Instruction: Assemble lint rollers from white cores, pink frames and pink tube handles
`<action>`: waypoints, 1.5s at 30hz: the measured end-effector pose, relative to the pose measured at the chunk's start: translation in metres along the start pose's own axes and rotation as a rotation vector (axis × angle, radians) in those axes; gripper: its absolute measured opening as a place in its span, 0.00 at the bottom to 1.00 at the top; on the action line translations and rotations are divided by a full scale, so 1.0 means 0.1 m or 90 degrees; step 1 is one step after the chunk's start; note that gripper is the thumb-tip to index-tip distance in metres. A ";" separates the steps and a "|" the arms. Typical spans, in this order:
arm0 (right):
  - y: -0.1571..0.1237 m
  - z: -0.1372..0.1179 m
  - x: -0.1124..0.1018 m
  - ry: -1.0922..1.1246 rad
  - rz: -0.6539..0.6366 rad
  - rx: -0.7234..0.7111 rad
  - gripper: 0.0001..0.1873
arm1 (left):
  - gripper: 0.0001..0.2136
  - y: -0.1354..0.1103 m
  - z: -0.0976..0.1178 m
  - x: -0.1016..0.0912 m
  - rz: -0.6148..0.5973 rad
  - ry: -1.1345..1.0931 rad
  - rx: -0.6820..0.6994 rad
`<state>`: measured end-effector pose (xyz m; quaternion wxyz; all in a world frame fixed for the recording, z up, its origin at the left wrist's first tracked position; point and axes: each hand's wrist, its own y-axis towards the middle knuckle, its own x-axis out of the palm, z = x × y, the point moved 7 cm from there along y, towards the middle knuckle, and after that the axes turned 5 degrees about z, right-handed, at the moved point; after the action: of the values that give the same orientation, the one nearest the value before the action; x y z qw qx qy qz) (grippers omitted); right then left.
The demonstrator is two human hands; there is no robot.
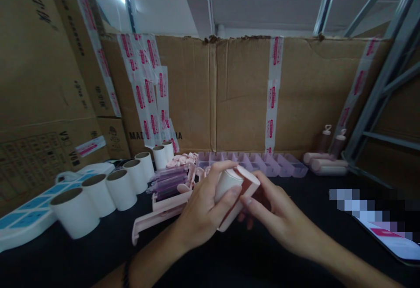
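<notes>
Clasping a white roll point(227, 185) in the left hand point(204, 204) and gripping a pink holder point(251, 185) beside it in the right hand point(278, 207), above the black table point(229, 264).

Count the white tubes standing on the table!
7: nearest tube, second, third, fourth and fifth lead back along the left; sixth and seventh stand near the cardboard. Others may be hidden.

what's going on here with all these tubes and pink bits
A person's left hand holds a white cylinder beside a curved pink plastic piece, which the right hand grips. Whether the two are joined is hidden. White hollow tubes stand upright in a row on the black tabletop, left of the hands.
</notes>
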<state>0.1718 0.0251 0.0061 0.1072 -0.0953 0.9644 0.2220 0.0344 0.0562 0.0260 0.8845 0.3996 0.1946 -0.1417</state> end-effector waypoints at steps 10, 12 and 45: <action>0.04 0.21 0.06 0.039 0.036 0.060 0.17 | 0.12 -0.03 -0.12 0.08 0.057 0.036 -0.041; 0.02 0.23 0.07 0.039 0.036 0.062 0.17 | 0.12 -0.04 -0.14 0.10 0.070 0.039 -0.045; 0.08 0.29 -0.01 0.093 -0.016 0.111 0.16 | 0.13 0.03 -0.33 0.18 0.128 -0.215 -0.145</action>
<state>0.1761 0.0449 -0.0159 0.0468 -0.1136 0.9841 0.1283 0.0443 0.0820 -0.0002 0.9536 0.2853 0.0178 -0.0945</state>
